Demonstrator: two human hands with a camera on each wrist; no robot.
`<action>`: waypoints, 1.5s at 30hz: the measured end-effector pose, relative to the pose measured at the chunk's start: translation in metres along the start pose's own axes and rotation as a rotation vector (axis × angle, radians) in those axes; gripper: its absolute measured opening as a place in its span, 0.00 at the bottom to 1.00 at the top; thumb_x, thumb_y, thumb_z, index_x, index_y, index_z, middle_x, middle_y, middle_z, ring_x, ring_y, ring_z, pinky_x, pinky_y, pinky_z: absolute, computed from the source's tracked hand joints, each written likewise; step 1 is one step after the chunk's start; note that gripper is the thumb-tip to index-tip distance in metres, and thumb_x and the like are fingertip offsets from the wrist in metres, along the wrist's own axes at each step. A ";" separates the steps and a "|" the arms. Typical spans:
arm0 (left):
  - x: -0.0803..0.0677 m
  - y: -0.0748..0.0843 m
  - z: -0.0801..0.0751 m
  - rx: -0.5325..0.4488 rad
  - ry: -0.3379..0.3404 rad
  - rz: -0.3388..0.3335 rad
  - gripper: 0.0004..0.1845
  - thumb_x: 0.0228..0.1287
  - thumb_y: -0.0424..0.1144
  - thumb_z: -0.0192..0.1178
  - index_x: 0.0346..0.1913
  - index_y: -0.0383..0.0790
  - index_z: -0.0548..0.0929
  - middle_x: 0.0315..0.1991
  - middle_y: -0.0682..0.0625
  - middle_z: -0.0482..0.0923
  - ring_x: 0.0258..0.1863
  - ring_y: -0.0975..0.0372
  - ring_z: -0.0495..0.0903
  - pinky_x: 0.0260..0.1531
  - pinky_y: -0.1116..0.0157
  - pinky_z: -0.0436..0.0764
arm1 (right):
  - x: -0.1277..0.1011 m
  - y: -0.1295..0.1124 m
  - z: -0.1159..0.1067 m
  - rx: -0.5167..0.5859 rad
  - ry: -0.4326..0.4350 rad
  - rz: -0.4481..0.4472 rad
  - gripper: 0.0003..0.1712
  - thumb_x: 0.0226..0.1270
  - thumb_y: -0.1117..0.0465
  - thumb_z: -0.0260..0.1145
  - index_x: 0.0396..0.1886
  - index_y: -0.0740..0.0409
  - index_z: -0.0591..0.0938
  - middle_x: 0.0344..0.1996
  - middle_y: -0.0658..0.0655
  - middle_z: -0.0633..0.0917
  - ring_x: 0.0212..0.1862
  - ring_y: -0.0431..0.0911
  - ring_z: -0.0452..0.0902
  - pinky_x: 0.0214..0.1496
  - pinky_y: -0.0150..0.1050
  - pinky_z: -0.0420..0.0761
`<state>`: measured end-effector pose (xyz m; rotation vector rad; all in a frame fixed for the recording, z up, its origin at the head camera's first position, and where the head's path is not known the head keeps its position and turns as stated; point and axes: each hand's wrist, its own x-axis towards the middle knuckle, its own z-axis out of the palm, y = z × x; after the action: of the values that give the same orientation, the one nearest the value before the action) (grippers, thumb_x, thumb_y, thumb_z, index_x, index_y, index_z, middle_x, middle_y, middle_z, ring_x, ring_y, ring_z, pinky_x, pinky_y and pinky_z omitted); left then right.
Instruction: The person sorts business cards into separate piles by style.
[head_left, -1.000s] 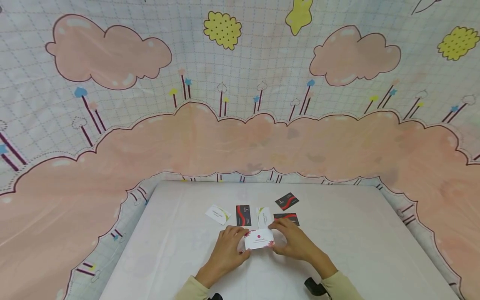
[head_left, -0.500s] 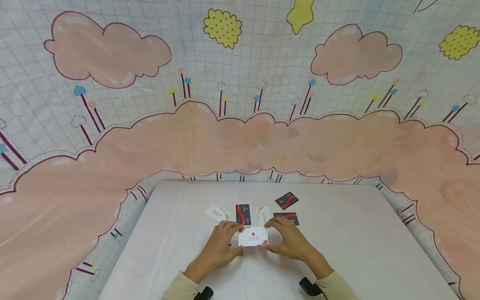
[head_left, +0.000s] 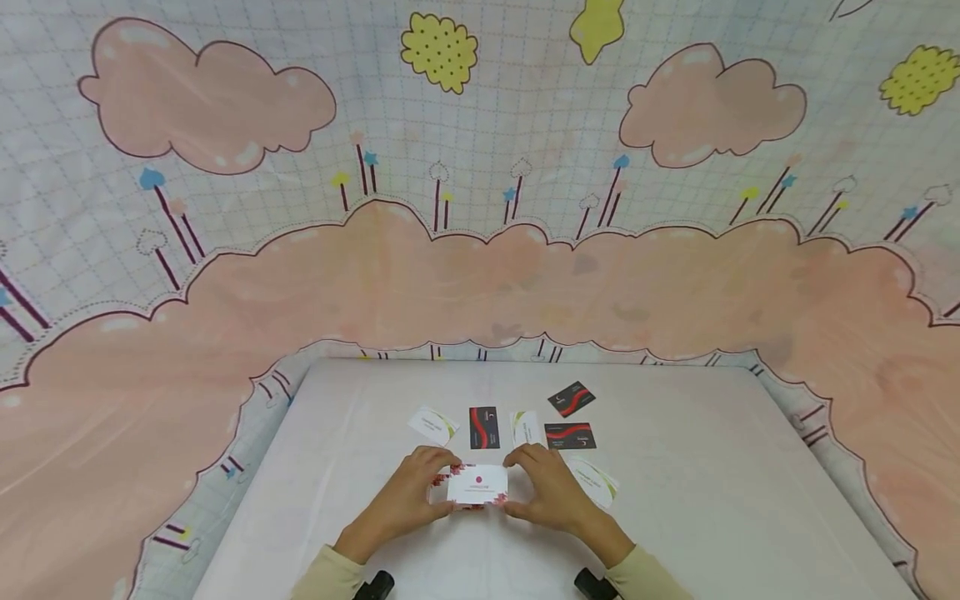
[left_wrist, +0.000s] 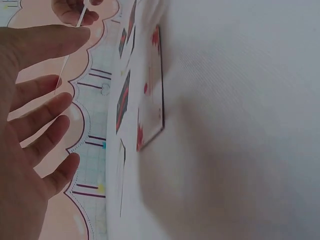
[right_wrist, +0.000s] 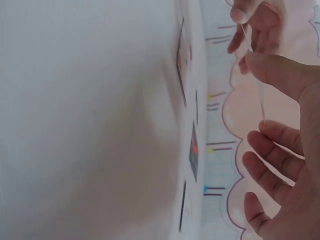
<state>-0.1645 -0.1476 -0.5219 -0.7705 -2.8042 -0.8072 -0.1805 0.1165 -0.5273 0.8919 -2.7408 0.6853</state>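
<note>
Above the table (head_left: 712, 500), a white card (head_left: 477, 485) (red floral corners) is pinched between left hand (head_left: 401, 502) and right hand (head_left: 551, 497), one at each end.

Thin paper card (head_left: 477, 485), matt cloth-covered table (head_left: 712, 492)

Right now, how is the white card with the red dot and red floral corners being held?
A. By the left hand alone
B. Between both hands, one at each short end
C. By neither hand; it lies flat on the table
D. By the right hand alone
B: in the head view the white card with the red dot sits between the left hand and the right hand, fingers pinching each short end, above the white table.
</note>
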 end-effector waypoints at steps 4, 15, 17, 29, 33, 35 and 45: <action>-0.005 -0.005 -0.003 -0.002 -0.006 -0.006 0.29 0.44 0.38 0.76 0.53 0.46 0.79 0.56 0.53 0.78 0.60 0.56 0.73 0.60 0.50 0.73 | 0.003 -0.005 0.009 0.021 -0.010 0.012 0.30 0.43 0.44 0.80 0.47 0.44 0.79 0.46 0.42 0.82 0.51 0.41 0.77 0.53 0.43 0.74; -0.013 -0.022 -0.003 -0.029 -0.021 -0.040 0.29 0.45 0.36 0.77 0.53 0.45 0.78 0.56 0.51 0.78 0.60 0.54 0.75 0.61 0.50 0.74 | 0.011 -0.012 0.030 0.032 -0.035 0.063 0.31 0.45 0.43 0.79 0.49 0.45 0.80 0.49 0.45 0.83 0.55 0.44 0.78 0.57 0.47 0.71; -0.013 -0.024 -0.002 -0.038 -0.024 -0.050 0.29 0.44 0.36 0.77 0.53 0.45 0.78 0.56 0.51 0.78 0.60 0.53 0.75 0.61 0.49 0.74 | 0.013 -0.012 0.033 0.024 -0.039 0.073 0.31 0.45 0.43 0.78 0.50 0.45 0.80 0.49 0.45 0.83 0.54 0.44 0.78 0.56 0.46 0.71; -0.012 -0.036 0.005 -0.044 -0.072 -0.076 0.26 0.45 0.36 0.76 0.50 0.42 0.79 0.55 0.48 0.79 0.61 0.50 0.74 0.61 0.47 0.73 | 0.019 -0.012 0.044 -0.013 -0.096 0.100 0.31 0.45 0.41 0.78 0.49 0.45 0.82 0.48 0.46 0.83 0.52 0.44 0.78 0.51 0.44 0.72; -0.011 -0.039 0.008 -0.033 -0.070 -0.067 0.26 0.45 0.37 0.77 0.50 0.43 0.79 0.55 0.47 0.79 0.60 0.50 0.74 0.60 0.46 0.73 | 0.020 -0.013 0.044 -0.021 -0.107 0.103 0.31 0.45 0.41 0.78 0.49 0.47 0.82 0.48 0.47 0.83 0.52 0.45 0.78 0.50 0.44 0.72; -0.011 -0.040 0.009 -0.030 -0.072 -0.067 0.26 0.45 0.37 0.77 0.50 0.43 0.79 0.55 0.48 0.79 0.60 0.50 0.74 0.59 0.46 0.72 | 0.020 -0.013 0.044 -0.024 -0.115 0.107 0.31 0.45 0.41 0.78 0.49 0.47 0.82 0.47 0.48 0.83 0.51 0.46 0.77 0.49 0.44 0.72; -0.010 -0.042 0.011 0.000 -0.090 -0.066 0.27 0.44 0.40 0.77 0.50 0.42 0.81 0.56 0.46 0.79 0.60 0.49 0.74 0.58 0.44 0.71 | 0.019 -0.011 0.048 -0.020 -0.120 0.117 0.30 0.46 0.42 0.78 0.48 0.48 0.83 0.47 0.47 0.81 0.51 0.45 0.74 0.48 0.43 0.71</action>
<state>-0.1765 -0.1767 -0.5536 -0.7353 -2.9235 -0.8027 -0.1904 0.0761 -0.5595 0.7980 -2.9203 0.6426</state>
